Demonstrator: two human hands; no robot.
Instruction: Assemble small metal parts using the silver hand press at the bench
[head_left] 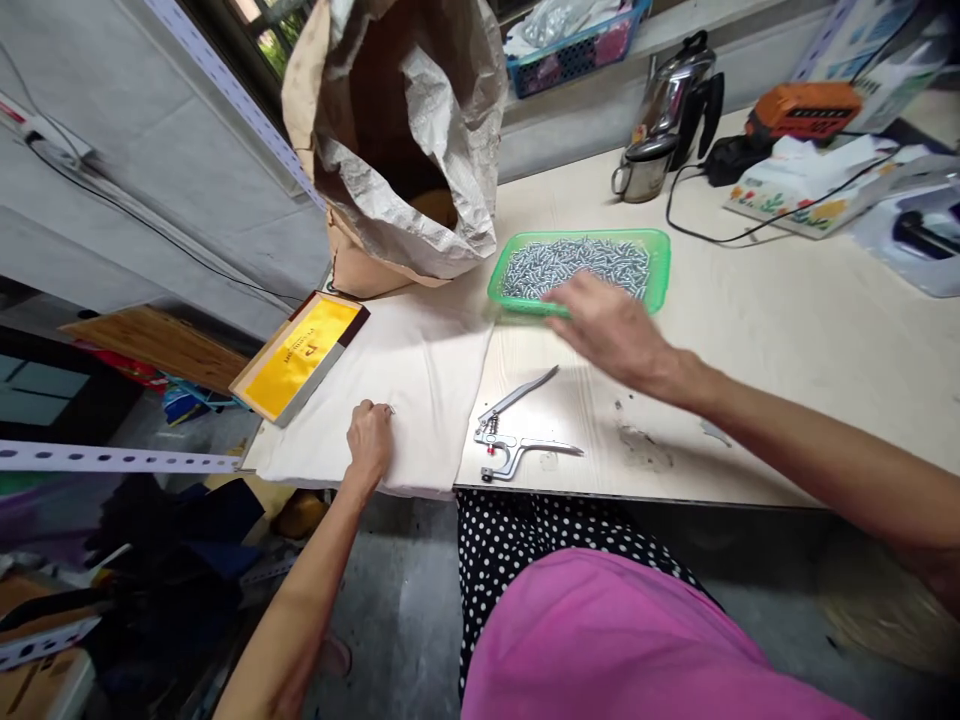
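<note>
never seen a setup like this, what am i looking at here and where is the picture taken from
There's no machine here, just a person's two bare hands. The single picture comes from a camera worn on the head, looking forward and down. On the table are a pale cloth, a plier-like tool and a green tray of small metal pieces. The left hand, over the cloth, seems to pinch a small shiny piece. The right hand is at the tray's near side, blurred, so I can't tell whether it holds anything.
</note>
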